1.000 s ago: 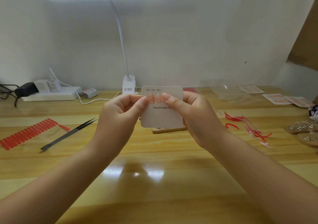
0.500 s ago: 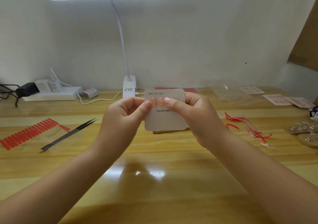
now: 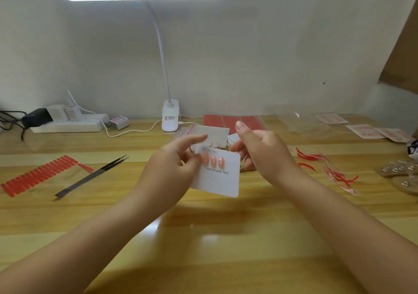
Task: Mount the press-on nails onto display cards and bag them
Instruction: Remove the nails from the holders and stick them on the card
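Note:
A white display card (image 3: 220, 180) printed "Handmade Nail" is held above the table's middle, with three pink press-on nails (image 3: 212, 160) stuck in a row near its top. My left hand (image 3: 174, 169) pinches the card at its left edge. My right hand (image 3: 260, 151) hovers just right of the card, off it, thumb raised and fingers loosely curled with nothing in them. Behind the card lies a wooden stand with more nails (image 3: 214, 144), partly hidden. Clear bags (image 3: 300, 124) lie at the back right.
Black tweezers (image 3: 95, 174) and a strip of red adhesive tabs (image 3: 38, 174) lie at the left. Peeled red backings (image 3: 334, 171) and wooden nail holders (image 3: 400, 171) sit at the right. A lamp base (image 3: 170, 118), power strip (image 3: 67, 124) and red sheets (image 3: 235, 122) line the back.
My right hand has let go of the card and drawn off to the right. The card has dropped lower and tilted in my left hand, and three nails now show on it.

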`<state>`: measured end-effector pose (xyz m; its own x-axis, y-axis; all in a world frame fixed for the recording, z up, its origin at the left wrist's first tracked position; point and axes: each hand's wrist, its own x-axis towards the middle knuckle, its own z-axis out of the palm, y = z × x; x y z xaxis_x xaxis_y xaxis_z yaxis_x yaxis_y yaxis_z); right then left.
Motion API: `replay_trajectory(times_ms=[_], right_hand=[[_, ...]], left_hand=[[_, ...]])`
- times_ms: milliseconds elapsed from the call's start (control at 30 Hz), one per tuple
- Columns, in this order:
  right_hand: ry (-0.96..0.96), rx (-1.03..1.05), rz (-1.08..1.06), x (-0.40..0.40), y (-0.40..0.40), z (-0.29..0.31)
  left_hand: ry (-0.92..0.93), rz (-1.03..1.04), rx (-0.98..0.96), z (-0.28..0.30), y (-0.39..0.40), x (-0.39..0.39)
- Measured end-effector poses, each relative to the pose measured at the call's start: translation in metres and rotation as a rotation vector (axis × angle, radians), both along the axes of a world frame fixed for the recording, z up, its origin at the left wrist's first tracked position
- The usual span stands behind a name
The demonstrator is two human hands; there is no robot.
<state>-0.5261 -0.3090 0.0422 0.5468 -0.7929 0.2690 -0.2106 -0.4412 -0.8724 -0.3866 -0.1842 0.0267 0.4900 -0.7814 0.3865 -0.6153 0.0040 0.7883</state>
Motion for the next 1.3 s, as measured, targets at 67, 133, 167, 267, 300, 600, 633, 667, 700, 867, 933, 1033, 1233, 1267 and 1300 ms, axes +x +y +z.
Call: replay_trajectory(times_ms=[67, 133, 167, 267, 300, 600, 633, 667, 700, 867, 933, 1033, 1233, 1267, 1300], right_hand=[[0.034, 0.001, -0.038, 0.0, -0.004, -0.005], [0.068, -0.044, -0.058, 0.0, -0.007, -0.009], [0.088, -0.08, -0.067, 0.0, -0.008, -0.011], [0.137, -0.19, -0.103, -0.001, -0.01, -0.015], [0.148, -0.21, -0.107, -0.001, -0.011, -0.017], [0.321, -0.311, -0.08, 0.001, -0.01, -0.036], [0.342, -0.329, -0.074, 0.001, -0.01, -0.038], [0.361, -0.353, -0.07, 0.002, -0.009, -0.04], [0.372, -0.379, -0.07, 0.002, -0.009, -0.042], [0.351, -0.453, -0.069, 0.004, -0.009, -0.052], [0.375, -0.473, -0.056, 0.005, -0.009, -0.055], [0.408, -0.486, -0.039, 0.008, -0.008, -0.056], [0.535, -0.563, -0.058, 0.019, -0.008, -0.056], [0.545, -0.569, -0.064, 0.02, -0.008, -0.056], [0.548, -0.568, -0.069, 0.02, -0.009, -0.056]], left_hand=[[-0.103, 0.023, 0.145, -0.007, -0.002, -0.001], [-0.174, 0.03, 0.259, -0.011, -0.003, -0.003], [-0.206, 0.037, 0.301, -0.012, -0.003, -0.005], [-0.312, 0.066, 0.395, -0.014, -0.002, -0.006], [-0.359, 0.074, 0.424, -0.015, -0.001, -0.007], [-0.73, 0.122, 0.569, -0.019, 0.003, -0.01], [-0.736, 0.129, 0.573, -0.02, 0.003, -0.009], [-0.731, 0.14, 0.558, -0.021, 0.002, -0.008], [-0.721, 0.154, 0.523, -0.022, 0.001, -0.007], [-0.565, 0.123, 0.358, -0.031, -0.006, 0.005], [-0.478, 0.073, 0.376, -0.034, -0.007, 0.009], [-0.402, 0.005, 0.381, -0.037, -0.008, 0.011], [-0.409, -0.008, 0.335, -0.042, -0.01, 0.013], [-0.407, -0.005, 0.33, -0.042, -0.01, 0.013], [-0.404, -0.004, 0.327, -0.042, -0.011, 0.012]])
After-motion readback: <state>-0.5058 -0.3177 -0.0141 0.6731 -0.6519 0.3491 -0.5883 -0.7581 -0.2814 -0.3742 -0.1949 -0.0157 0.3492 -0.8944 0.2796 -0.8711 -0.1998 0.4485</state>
